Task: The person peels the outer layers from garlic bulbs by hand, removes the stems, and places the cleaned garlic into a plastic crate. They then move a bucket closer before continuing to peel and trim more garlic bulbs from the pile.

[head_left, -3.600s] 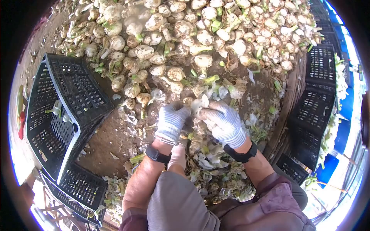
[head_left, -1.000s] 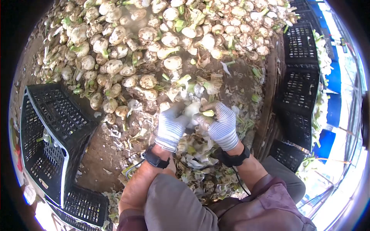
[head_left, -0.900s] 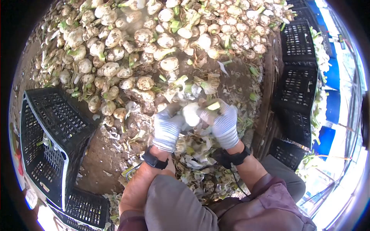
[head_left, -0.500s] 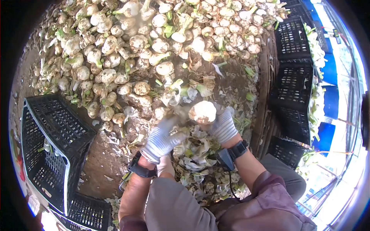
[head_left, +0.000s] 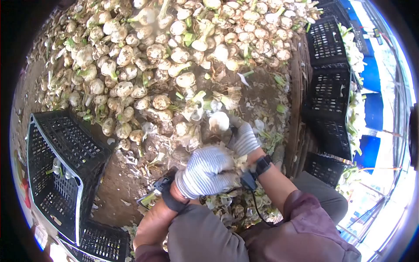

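A smooth white onion (head_left: 219, 122) shows at the fingertips of my right hand (head_left: 245, 139), which is gloved in striped white fabric and closed on it from the right. Below, my left hand (head_left: 208, 171), in the same kind of glove, has its fingers curled in. Pale, papery onion skin (head_left: 241, 163) sticks out past those fingers, toward the right wrist. Part of the left fingers is hidden behind the back of the hand. Both hands are above a heap of loose peelings (head_left: 222, 205) between my knees.
A large pile of dirty onions (head_left: 126, 70) spreads ahead and to the left. Black plastic crates (head_left: 72, 139) stand at the left. Further stacked black crates (head_left: 329, 96) line the right, beside a wooden board edge (head_left: 297, 91). Onions with green stems (head_left: 355, 87) lie beyond them.
My left hand has moved right and closed, with skin now at its fingers. The onion in my right hand looks smaller, smoother and whiter, having lost its rough outer layer.
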Demonstrator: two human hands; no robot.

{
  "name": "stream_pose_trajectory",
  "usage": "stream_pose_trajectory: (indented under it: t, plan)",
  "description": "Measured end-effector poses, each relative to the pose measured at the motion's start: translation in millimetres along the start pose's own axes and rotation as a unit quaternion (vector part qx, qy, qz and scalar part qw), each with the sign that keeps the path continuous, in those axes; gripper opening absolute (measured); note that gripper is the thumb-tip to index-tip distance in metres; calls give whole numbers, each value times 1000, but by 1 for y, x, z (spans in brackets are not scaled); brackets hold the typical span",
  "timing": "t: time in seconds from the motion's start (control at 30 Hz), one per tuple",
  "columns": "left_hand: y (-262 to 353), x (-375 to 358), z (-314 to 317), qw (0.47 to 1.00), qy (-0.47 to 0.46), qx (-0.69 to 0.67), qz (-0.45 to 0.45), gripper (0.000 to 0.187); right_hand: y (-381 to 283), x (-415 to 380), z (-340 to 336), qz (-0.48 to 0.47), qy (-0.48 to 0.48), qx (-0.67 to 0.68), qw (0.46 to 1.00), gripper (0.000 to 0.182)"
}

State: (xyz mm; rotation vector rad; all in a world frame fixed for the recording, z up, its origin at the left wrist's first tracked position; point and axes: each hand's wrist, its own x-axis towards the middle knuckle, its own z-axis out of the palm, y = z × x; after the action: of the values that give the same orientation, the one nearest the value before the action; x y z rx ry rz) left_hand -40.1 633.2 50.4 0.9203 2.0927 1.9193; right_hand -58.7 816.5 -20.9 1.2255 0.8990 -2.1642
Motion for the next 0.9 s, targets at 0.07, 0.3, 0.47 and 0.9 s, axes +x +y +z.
stream_pose_trajectory:
  t: [0.07, 0.3, 0.47, 0.9]
  plan:
    - [-7, -5, 0, 987, -12, 146, -73, 15, 1, -19, 5, -14, 23, 7, 1000, 31]
    - [-26, -21, 10, 940, 159, 215, -210, 46, -5, -49, 24, -34, 36, -54, 997, 21]
    - [-4, -7, -5, 908, 125, 301, -262, 60, -8, -79, 42, -252, 1, -284, 925, 24]
    - [45, 5, -33, 910, 56, 118, -393, 34, 4, -117, 63, -288, -39, -243, 926, 13]
